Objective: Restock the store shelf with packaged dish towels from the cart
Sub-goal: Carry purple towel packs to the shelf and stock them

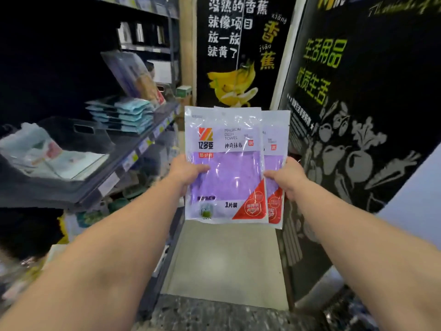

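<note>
Front dish towel packet [225, 163]: white top, purple cloth showing through clear film, red corner triangle, orange-red logo. Rear dish towel packet [275, 163]: same white, purple and red. Stacked packets [124, 114] on the shelf [133, 151]: pale teal. Shelf: dark grey. Banana poster [238, 51]: black with white and yellow lettering, yellow bananas. Side panel [358, 103]: black, lime-green characters, grey vegetable drawings.

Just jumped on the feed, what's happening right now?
A person is holding two purple dish towel packs up in the store aisle. The left hand grips the front pack by its left edge, and the right hand grips the back pack, which sits behind and slightly to the right. Neither is on the shelf yet; it stands to the left and already holds a stack of teal packs.
</note>
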Demonstrator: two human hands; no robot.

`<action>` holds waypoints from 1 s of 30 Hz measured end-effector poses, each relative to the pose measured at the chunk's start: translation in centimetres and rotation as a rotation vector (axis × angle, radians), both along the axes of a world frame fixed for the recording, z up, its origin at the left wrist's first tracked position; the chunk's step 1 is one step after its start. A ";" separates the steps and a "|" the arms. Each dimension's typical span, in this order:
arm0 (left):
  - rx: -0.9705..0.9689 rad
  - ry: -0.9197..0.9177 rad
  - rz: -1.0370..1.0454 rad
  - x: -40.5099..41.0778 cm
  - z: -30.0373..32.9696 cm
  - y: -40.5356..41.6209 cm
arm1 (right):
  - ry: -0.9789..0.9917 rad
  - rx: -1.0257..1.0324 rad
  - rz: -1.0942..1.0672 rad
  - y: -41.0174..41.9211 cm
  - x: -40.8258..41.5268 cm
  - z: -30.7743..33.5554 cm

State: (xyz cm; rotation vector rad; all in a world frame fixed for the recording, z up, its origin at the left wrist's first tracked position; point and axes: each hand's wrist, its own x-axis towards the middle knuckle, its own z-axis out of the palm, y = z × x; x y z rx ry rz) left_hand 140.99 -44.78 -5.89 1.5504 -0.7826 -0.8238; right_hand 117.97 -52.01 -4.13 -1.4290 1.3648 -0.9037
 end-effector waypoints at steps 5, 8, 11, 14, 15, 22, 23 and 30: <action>-0.018 0.031 -0.028 1.6 0.9 -9.6 | 0.015 -0.053 -0.066 -7.9 1.4 1.3; 0.005 0.033 -0.048 2.1 1.0 -14.4 | 0.011 -0.049 -0.101 -11.8 2.0 1.0; 0.015 0.049 -0.071 2.2 0.7 -19.0 | 0.009 -0.034 -0.110 -16.0 2.0 0.7; 0.022 0.036 -0.062 2.1 0.2 -23.4 | 0.013 -0.020 -0.115 -20.8 2.0 -0.2; 0.029 0.038 -0.060 2.1 0.0 -24.8 | 0.009 -0.011 -0.111 -22.6 2.0 -0.6; 0.033 0.047 0.058 2.2 -1.5 -36.0 | 0.001 0.012 -0.004 -36.8 2.5 -2.2; 0.036 0.059 0.079 2.2 -1.6 -37.9 | 0.006 0.012 0.017 -39.0 2.5 -2.0; 0.016 0.123 0.202 1.7 -1.7 -48.3 | 0.019 0.082 0.204 -53.3 3.4 -1.1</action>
